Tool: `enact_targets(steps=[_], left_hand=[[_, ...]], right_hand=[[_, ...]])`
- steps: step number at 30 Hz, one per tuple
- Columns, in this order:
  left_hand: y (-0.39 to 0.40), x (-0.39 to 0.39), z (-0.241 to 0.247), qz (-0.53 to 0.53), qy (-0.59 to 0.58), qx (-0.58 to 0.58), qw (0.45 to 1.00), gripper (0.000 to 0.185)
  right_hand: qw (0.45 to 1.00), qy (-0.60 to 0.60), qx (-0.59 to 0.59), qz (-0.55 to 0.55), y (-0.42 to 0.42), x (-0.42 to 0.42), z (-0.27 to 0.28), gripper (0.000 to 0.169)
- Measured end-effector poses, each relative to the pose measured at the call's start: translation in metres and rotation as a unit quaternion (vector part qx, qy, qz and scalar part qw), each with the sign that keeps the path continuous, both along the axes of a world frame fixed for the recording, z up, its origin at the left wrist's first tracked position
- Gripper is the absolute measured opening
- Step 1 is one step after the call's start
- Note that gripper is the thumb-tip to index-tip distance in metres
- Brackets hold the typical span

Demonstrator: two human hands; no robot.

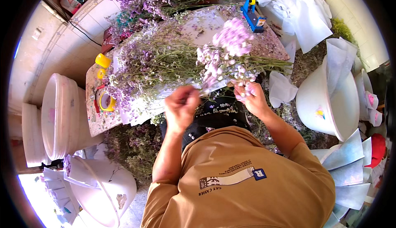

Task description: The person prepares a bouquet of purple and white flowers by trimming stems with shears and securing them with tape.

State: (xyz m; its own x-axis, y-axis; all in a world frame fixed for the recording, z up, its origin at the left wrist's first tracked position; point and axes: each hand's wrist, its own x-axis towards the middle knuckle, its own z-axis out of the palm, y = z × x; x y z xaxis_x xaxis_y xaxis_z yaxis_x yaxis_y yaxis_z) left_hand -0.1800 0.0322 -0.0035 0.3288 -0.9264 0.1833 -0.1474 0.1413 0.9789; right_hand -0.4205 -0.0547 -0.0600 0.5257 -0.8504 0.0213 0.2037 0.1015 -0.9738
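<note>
My left hand (182,107) is blurred, its fingers curled, at the near edge of a pile of dried purple flowers (148,64). Whether a stem is in it is not clear. To its right my right hand (252,98) grips small flower sprigs (246,90), pale blossoms showing at the fingers. Just beyond both hands is a fuller cluster of pale lilac blossoms (213,59), topped by a blurred pink flower head (233,37). What holds this cluster up is hidden. Green stems (269,63) of the pile point right, over white paper (154,109) on the worktable (94,123).
A blue tape dispenser (253,16) stands at the table's far right. Yellow tape rolls (107,101) and red-handled cutters (96,99) lie left. White buckets (324,101) flank both sides. More purple flowers (148,2) and white wrapping sheets (297,8) lie beyond; plant scraps (133,150) cover the floor.
</note>
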Motion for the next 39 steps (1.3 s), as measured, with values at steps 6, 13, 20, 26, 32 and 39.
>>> enact_targets(steps=[6,13,20,26,32,39], left_hand=[[0.015,0.057,0.015,0.023,0.297,-0.120,0.947,0.021],[0.005,0.023,0.019,-0.150,0.329,0.020,0.932,0.005],[-0.034,-0.006,0.047,-0.041,-0.251,-0.106,0.961,0.026],[-0.048,-0.007,0.008,0.018,-0.376,-0.054,0.925,0.007],[-0.034,0.056,0.001,0.132,-0.220,-0.089,0.962,0.006],[0.022,0.041,0.006,-0.148,0.240,0.063,0.957,0.021]], right_hand=[[0.996,0.087,0.006,-0.008,0.001,-0.011,-0.001,0.016],[0.998,0.053,-0.002,0.043,0.005,-0.017,-0.003,0.013],[0.990,0.136,-0.013,0.032,0.015,-0.017,-0.008,0.016],[0.993,0.118,-0.010,0.021,0.014,-0.016,-0.026,0.015],[0.976,0.196,-0.089,-0.018,0.012,-0.018,-0.025,0.013],[0.963,0.234,-0.133,-0.031,0.018,0.001,-0.020,0.020]])
